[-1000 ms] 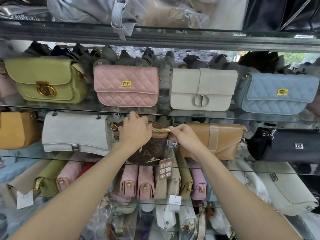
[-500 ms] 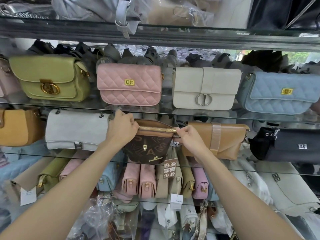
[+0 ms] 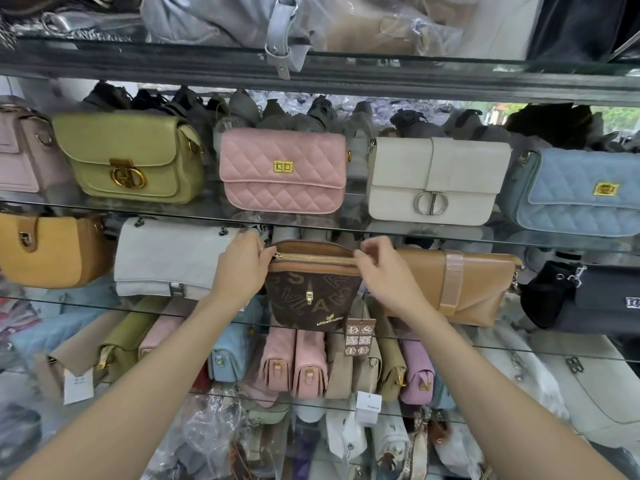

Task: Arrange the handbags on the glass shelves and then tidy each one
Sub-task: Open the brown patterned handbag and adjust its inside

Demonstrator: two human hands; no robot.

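A dark brown handbag (image 3: pixel 311 294) with gold letters and a tan zipped top stands on the middle glass shelf (image 3: pixel 86 301). My left hand (image 3: pixel 242 270) grips its top left corner. At the right end of the zip, my right hand (image 3: pixel 381 268) pinches the top edge. A patterned paper tag (image 3: pixel 360 336) hangs below the bag's right side. To its left stands a pale grey bag (image 3: pixel 166 258), to its right a tan flap bag (image 3: pixel 457 285).
The shelf above holds a green bag (image 3: pixel 131 157), a pink quilted bag (image 3: pixel 282 171), a cream bag (image 3: pixel 434 181) and a blue quilted bag (image 3: pixel 585 192). An ochre bag (image 3: pixel 48 251) and a black bag (image 3: pixel 588 296) flank the middle row. Several small bags stand packed below.
My left hand slid from the front of the brown bag to its top left corner, uncovering the zip and front. My right hand stayed at the zip's right end.
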